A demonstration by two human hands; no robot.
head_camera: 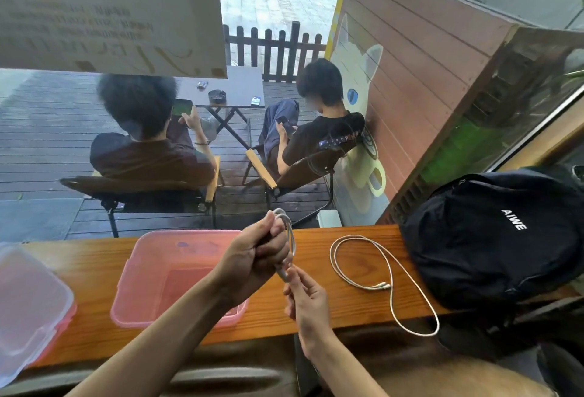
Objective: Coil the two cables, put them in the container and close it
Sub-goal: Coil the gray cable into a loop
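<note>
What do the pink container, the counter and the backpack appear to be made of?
Container: probably plastic, translucent pink with a glossy moulded rim; the counter shows through it.
Counter: wood or wood veneer, orange-brown, with visible grain and a smooth, slightly shiny finish.
Backpack: black woven fabric, likely nylon, matte with soft folds and white printed letters.

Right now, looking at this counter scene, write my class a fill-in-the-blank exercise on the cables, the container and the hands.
1. The left hand grips a white cable wound into a ____.
2. The second cable lies loose on the wooden counter, between the pink container and the black ____.
3. The container's lid is ____ the container.
4. The right hand pinches the coiled cable's ____.

Missing words: coil; backpack; off; end
</note>
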